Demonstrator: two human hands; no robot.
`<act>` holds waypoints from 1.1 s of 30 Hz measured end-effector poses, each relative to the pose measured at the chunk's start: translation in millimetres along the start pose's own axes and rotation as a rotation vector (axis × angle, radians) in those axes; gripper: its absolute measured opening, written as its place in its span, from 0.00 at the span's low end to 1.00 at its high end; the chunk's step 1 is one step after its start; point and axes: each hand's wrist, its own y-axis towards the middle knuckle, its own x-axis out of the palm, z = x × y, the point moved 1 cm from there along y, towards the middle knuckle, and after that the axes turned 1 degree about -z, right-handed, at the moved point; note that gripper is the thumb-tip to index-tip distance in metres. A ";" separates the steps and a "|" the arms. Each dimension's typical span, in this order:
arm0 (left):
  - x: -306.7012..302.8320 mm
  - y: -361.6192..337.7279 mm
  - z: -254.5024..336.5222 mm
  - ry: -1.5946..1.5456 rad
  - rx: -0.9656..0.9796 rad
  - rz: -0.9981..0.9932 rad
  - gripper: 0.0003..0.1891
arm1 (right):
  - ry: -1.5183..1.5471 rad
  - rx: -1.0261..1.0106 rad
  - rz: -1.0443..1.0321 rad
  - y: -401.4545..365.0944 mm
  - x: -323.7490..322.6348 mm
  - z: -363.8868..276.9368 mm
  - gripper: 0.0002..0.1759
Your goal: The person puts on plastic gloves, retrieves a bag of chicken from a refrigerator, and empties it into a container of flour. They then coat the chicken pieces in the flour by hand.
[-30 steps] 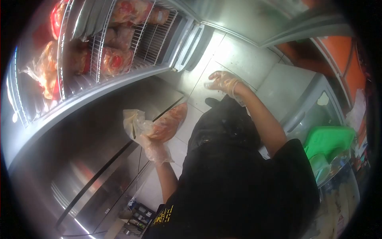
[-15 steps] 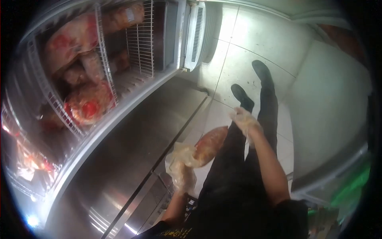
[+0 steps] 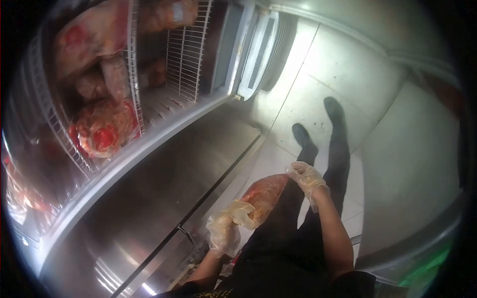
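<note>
Left hand [image 3: 223,232] has its grip round the loose plastic end of the filled bag [image 3: 267,194], above the legs [image 3: 339,149] near the steel panel [image 3: 169,184]; right hand [image 3: 307,180] at its far tip, can't tell if pinching. Keep loose end bunched, support underside

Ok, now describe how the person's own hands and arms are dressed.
The left hand and right hand each wear a thin, see-through plastic glove, loose and wrinkled, ending around the wrist. Above the gloves the forearms are bare, up to short black sleeves at the picture's lower edge. No cables show.
</note>
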 end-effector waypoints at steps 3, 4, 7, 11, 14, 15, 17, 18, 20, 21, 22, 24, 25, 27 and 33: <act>5.0 -4.0 15.2 -0.273 0.066 0.011 0.20 | -0.132 -0.043 0.057 -37.9 -8.9 -26.4 0.33; 8.8 -7.3 23.2 -0.390 0.103 -0.007 0.22 | -0.197 -0.061 0.107 -55.7 -8.6 -39.2 0.33; 3.8 -21.7 58.0 -0.359 0.194 0.036 0.20 | -0.184 -0.023 0.093 -101.1 -1.4 -60.9 0.32; -28.1 -44.4 30.3 -0.158 0.063 0.073 0.17 | -0.397 -0.131 0.169 -128.3 14.4 -63.0 0.34; -39.6 -56.0 13.4 0.177 0.263 0.077 0.15 | -0.527 -0.166 0.202 -153.2 34.5 -77.6 0.38; -44.8 -68.5 42.1 0.375 0.406 0.124 0.15 | -0.589 -0.199 0.207 -170.5 50.4 -92.3 0.39; -56.0 -79.8 55.3 0.558 0.508 0.192 0.15 | -0.714 -0.263 0.199 -204.5 84.4 -115.6 0.41; -58.7 -83.1 47.2 0.535 0.471 0.204 0.16 | -0.814 -0.439 0.185 -212.6 94.8 -116.2 0.44; -63.3 -96.4 42.0 0.417 0.482 0.243 0.16 | -0.943 -0.726 0.071 -229.2 125.7 -124.0 0.45; -66.6 -101.0 46.4 0.323 0.535 0.279 0.16 | -1.006 -0.875 0.001 -236.5 142.9 -130.5 0.46; -67.9 -111.5 47.7 0.231 0.587 0.314 0.16 | -1.068 -0.968 -0.048 -248.8 160.2 -133.5 0.43; -69.3 -129.8 48.2 0.013 0.504 0.330 0.18 | -1.180 -1.175 -0.162 -275.5 199.7 -146.2 0.39; -71.6 -139.7 48.9 -0.093 0.463 0.336 0.19 | -1.128 -1.058 -0.262 -286.2 217.6 -149.9 0.35; -76.3 -168.4 69.2 -0.445 0.505 0.352 0.17 | -1.027 -0.799 -0.437 -306.8 250.0 -149.5 0.28; -80.5 -244.0 5.2 -0.497 0.267 0.603 0.17 | -1.233 -1.224 -0.566 -314.1 317.2 -81.5 0.11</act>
